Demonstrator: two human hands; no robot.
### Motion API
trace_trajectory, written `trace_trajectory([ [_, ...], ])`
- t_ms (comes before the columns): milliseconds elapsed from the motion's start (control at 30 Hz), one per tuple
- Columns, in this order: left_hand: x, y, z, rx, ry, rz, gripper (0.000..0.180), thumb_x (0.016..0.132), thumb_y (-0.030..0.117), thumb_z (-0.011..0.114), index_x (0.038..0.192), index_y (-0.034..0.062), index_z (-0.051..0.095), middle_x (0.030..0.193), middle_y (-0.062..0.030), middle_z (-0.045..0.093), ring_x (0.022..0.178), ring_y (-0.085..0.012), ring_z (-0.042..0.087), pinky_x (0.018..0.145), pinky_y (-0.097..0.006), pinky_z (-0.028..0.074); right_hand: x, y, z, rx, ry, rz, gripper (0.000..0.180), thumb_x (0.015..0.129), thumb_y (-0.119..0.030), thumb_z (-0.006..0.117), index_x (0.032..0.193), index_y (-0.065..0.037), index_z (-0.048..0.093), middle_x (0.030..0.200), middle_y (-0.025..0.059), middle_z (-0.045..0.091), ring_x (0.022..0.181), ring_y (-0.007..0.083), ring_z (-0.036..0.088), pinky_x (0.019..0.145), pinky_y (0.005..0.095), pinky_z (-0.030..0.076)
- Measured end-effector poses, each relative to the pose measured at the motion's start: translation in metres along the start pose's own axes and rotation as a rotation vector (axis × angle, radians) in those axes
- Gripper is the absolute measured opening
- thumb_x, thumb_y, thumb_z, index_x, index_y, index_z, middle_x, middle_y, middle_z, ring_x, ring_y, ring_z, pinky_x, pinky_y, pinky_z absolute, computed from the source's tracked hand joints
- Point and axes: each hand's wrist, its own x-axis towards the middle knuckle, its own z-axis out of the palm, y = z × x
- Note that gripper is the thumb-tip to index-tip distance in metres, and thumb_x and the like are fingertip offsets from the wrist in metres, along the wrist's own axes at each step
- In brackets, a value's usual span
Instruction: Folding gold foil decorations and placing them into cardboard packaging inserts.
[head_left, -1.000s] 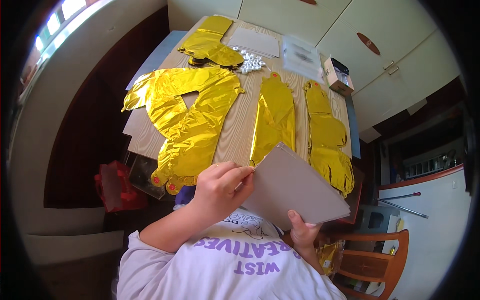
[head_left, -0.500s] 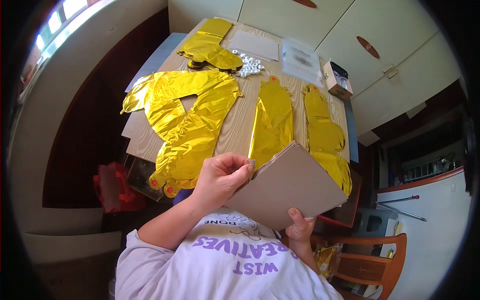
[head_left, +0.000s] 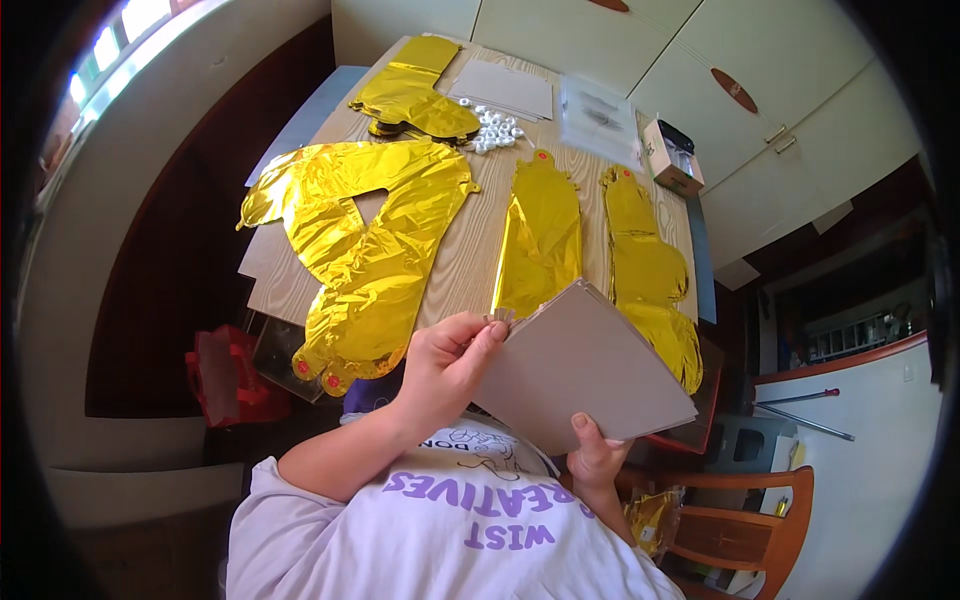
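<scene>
Gripping the stack of grey cards (head_left: 590, 365) by its lower edge with the right hand (head_left: 594, 460), thumb over the upper face, below mid-frame. Pinching a small thing (head_left: 503, 317), too indistinct to identify, with the left hand (head_left: 447, 358) at the stack's left corner. Probably working along that edge; likely to call for a firm right-hand hold and fine fingertip control. Beyond, across mid-frame, gold foil shapes (head_left: 540, 240); towards upper centre, white rings (head_left: 495, 130) and flat sheets (head_left: 500, 85).
</scene>
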Motion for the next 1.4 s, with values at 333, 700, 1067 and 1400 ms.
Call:
trace_trajectory([
  [333,0.034,-0.018,-0.022,0.178,0.091,0.209,0.014,0.093,0.006,0.056,0.094,-0.004,0.065,0.081,-0.007,0.066,0.072,-0.0102,0.062,0.063,-0.024,0.051,0.008,-0.009,0.002,0.24,-0.029,0.171,0.052,0.078,-0.007,0.065,0.127,-0.003,0.046,0.118,0.0095,0.054,0.109,0.0225,0.053,0.096,0.0381,0.043],
  [700,0.037,0.029,-0.023,0.129,-0.41,-0.004,0.012,0.089,0.008,0.062,0.086,-0.0037,0.065,0.071,-0.0009,0.062,0.062,-0.0048,0.057,0.057,-0.02,0.048,0.01,-0.006,-0.012,0.204,-0.036,0.29,0.057,0.074,-0.005,0.069,0.127,-0.003,0.047,0.116,0.0091,0.057,0.106,0.0232,0.058,0.092,0.0369,0.046],
  [1067,0.022,0.011,-0.015,-0.116,-0.251,-0.195,0.013,0.087,0.009,0.062,0.088,-0.0036,0.066,0.073,0.001,0.062,0.062,-0.0023,0.054,0.055,-0.018,0.044,0.01,0.002,-0.014,0.274,-0.041,0.369,0.06,0.073,-0.009,0.072,0.127,-0.003,0.047,0.116,0.0093,0.057,0.108,0.0232,0.057,0.094,0.0374,0.046],
  [1400,0.022,0.009,-0.023,-0.093,-0.305,-0.213,0.017,0.086,0.011,0.067,0.095,-0.0029,0.067,0.076,0.0003,0.065,0.063,-0.0021,0.056,0.057,-0.018,0.046,0.008,0.003,-0.016,0.262,-0.06,0.369,0.056,0.075,-0.009,0.069,0.127,-0.003,0.047,0.118,0.0101,0.057,0.108,0.0241,0.057,0.094,0.0382,0.045],
])
